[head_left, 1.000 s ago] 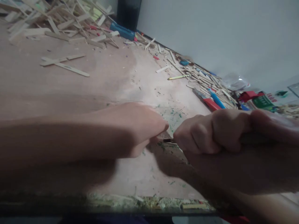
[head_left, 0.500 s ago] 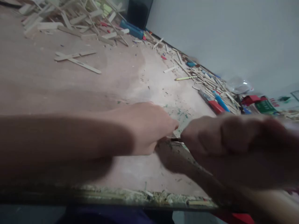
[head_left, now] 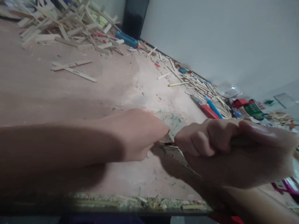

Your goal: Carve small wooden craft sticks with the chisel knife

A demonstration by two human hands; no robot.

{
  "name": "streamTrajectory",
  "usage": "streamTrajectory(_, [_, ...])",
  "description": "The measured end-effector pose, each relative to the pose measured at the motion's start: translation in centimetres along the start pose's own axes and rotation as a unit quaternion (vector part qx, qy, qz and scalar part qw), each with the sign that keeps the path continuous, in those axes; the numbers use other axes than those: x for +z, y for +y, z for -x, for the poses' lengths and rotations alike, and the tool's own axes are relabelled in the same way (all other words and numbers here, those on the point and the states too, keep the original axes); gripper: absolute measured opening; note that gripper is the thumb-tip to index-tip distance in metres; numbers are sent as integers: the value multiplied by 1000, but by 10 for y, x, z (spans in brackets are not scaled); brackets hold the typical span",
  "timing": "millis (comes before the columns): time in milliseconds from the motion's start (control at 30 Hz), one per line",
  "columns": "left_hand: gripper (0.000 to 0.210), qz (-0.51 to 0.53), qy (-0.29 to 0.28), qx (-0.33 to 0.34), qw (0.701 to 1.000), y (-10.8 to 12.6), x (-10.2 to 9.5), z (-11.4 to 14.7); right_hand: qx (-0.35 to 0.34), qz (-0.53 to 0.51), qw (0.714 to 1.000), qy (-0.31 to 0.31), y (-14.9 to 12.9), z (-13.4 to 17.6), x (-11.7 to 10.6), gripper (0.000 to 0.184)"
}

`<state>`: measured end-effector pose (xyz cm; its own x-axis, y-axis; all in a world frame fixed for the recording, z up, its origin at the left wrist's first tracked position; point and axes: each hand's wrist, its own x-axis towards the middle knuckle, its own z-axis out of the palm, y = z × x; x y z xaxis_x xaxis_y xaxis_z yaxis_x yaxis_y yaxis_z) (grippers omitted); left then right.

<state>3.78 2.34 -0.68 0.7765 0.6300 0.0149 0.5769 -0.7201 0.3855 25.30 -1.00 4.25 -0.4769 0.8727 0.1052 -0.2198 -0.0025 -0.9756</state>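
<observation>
My left hand [head_left: 142, 133] is closed low over the tabletop [head_left: 116, 93], seen from its back, with its fingers mostly hidden. To its right, my right hand [head_left: 210, 143] is a fist, fingers curled and thumb on top. A short, thin dark piece [head_left: 168, 143] shows in the narrow gap between the hands. Its two ends go out of sight at the fingers, so I cannot make out what it belongs to. Green shavings [head_left: 174, 119] lie scattered on the table just beyond the gap.
Wooden craft sticks [head_left: 77, 28] are heaped at the far left, and two crossed sticks [head_left: 72, 68] lie nearer. Along the wall are more sticks, a yellow pencil-like stick [head_left: 177, 84], a red-handled tool [head_left: 207, 110] and a blue pen-like item [head_left: 213, 106]. Shavings line the front edge [head_left: 149, 202].
The camera view has shifted, so the table items appear slightly lower and to the left. Both hands stay closed and close together; the right hand's fingers and thumb show more clearly now.
</observation>
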Motion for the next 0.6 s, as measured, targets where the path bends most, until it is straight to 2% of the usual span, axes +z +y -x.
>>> streamTrajectory(100, [40,3,10,6,1000,-5,2,2,-5,-33,999,-2,4,-10,-9,82])
streamTrajectory(233, [45,32,45,27,998,-13,3,9,20,-38,999,-21,5,-14,-16,78])
streamTrajectory(433, [42,66,86,73,991,-20,7,10,-23,-14,999,-30,-1,-7,-12,80])
streamTrajectory(600, [41,62,113,70,989,-21,12,12,-33,-1,999,-17,-2,-5,-14,86])
